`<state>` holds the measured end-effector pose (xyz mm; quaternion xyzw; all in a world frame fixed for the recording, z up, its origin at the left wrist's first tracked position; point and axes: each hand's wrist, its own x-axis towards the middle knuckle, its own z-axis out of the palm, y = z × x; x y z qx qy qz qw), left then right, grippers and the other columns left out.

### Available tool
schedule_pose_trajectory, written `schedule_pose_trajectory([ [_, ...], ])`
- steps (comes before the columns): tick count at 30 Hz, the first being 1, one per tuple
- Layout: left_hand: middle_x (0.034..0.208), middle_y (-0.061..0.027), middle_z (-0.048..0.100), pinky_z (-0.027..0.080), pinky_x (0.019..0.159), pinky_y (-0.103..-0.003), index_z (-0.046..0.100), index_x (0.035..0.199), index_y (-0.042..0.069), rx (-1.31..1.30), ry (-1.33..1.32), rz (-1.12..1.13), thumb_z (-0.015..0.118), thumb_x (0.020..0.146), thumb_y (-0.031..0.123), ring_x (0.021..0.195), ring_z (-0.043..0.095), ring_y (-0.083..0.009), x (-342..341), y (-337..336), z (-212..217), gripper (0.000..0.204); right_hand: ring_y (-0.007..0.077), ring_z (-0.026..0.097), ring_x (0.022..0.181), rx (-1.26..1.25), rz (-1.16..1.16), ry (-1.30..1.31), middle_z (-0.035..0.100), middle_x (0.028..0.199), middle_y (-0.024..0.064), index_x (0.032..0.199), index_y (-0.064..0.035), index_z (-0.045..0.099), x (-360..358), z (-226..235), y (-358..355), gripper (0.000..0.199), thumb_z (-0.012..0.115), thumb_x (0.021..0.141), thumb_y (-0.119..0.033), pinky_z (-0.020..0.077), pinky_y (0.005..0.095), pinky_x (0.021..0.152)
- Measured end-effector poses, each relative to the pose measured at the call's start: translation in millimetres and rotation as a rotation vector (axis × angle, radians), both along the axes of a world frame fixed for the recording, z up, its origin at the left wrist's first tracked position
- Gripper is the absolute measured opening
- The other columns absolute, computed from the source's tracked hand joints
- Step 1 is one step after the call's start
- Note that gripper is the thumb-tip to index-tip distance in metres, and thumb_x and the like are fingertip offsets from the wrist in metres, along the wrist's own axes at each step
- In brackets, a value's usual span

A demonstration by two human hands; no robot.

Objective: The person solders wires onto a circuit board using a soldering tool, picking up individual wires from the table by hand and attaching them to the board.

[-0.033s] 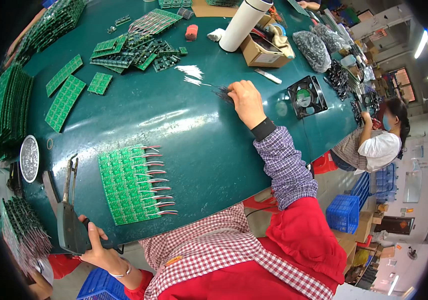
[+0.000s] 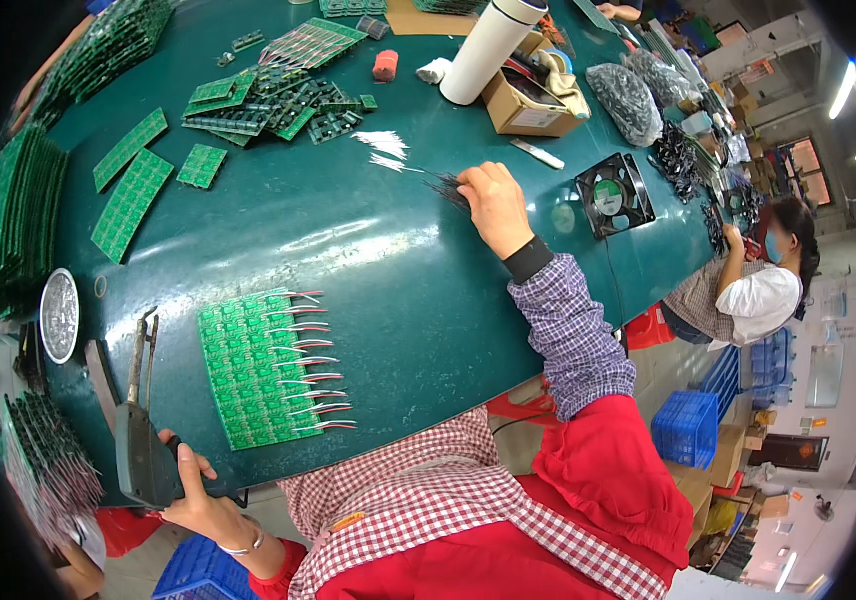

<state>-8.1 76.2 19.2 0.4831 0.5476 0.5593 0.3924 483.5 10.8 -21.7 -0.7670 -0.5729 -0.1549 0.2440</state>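
Observation:
My left hand [image 2: 198,494], at the lower left, is wrapped round the grip of a dark soldering gun [image 2: 138,455]. The gun's metal tip points up over the table's left side. To its right lies a green circuit board panel [image 2: 248,370], with red, white and black wires sticking out along its right edge. Farther off, my right hand [image 2: 496,208] has its fingers closed on a bunch of thin black wires [image 2: 447,188]. Its fingertips are partly hidden. Just beyond that bunch lies a small pile of white wires [image 2: 384,147].
Stacked green boards [image 2: 18,225] line the left, near a round metal dish [image 2: 59,315]. Wired boards [image 2: 268,100] are heaped at the back. A white flask [image 2: 488,50], an open carton [image 2: 531,108] and a black fan [image 2: 613,195] stand right. Another person [image 2: 763,260] sits far right.

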Motion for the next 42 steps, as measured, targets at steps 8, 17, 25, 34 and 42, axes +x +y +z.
schedule_pose_trajectory([
  [8, 0.119, -0.0166, 0.074, 0.04, 0.049, -0.022, 0.066, 0.124, -0.01, 0.011, -0.048, -0.009, 0.071, 0.092, -0.004, 0.062, 0.054, -0.0088, -1, -7, 0, 0.033, 0.0316, 0.062, 0.093, -0.139, -0.025, -0.063, 0.063, 0.092, 0.0082, 0.094, -0.0079, 0.065, -12, 31, -2, 0.007, 0.071, 0.09, -0.008, 0.0506, 0.0441, 0.079],
  [17, 0.118, -0.0169, 0.074, 0.04, 0.05, -0.023, 0.066, 0.125, -0.01, -0.01, -0.077, -0.037, 0.071, 0.091, -0.006, 0.062, 0.054, -0.0088, -2, -11, -4, 0.035, 0.0274, 0.066, 0.088, -0.448, 0.322, -0.459, 0.061, 0.082, 0.0075, 0.077, -0.008, 0.065, -58, 59, 32, 0.004, 0.069, 0.076, -0.01, 0.054, 0.0403, 0.072],
  [25, 0.123, -0.0195, 0.071, 0.037, 0.05, -0.023, 0.058, 0.137, -0.009, -0.103, -0.08, 0.025, 0.069, 0.091, -0.012, 0.063, 0.052, -0.0092, -3, -5, -4, 0.047, 0.0282, 0.069, 0.084, -0.566, 0.391, -0.525, 0.066, 0.078, 0.0102, 0.069, -0.0091, 0.07, -65, 57, 45, 0.005, 0.075, 0.069, -0.01, 0.0581, 0.0398, 0.068],
  [34, 0.115, -0.0202, 0.071, 0.042, 0.05, -0.025, 0.057, 0.137, -0.007, -0.164, -0.269, -0.12, 0.068, 0.089, -0.008, 0.061, 0.055, -0.0123, 14, -9, 10, 0.05, 0.0281, 0.065, 0.091, -0.37, 0.495, -0.161, 0.062, 0.09, 0.0084, 0.09, -0.0047, 0.068, -98, 69, 55, 0.008, 0.068, 0.082, -0.005, 0.0555, 0.0389, 0.075],
  [42, 0.109, -0.0171, 0.073, 0.049, 0.053, -0.027, 0.064, 0.127, -0.007, -0.288, -0.264, -0.191, 0.075, 0.086, -0.009, 0.062, 0.062, -0.0148, 29, -15, 25, 0.042, 0.0277, 0.063, 0.085, -0.012, 0.674, 0.335, 0.064, 0.091, 0.0068, 0.094, -0.0055, 0.071, -175, 34, 78, 0.019, 0.079, 0.079, 0.003, 0.053, 0.0387, 0.072],
])
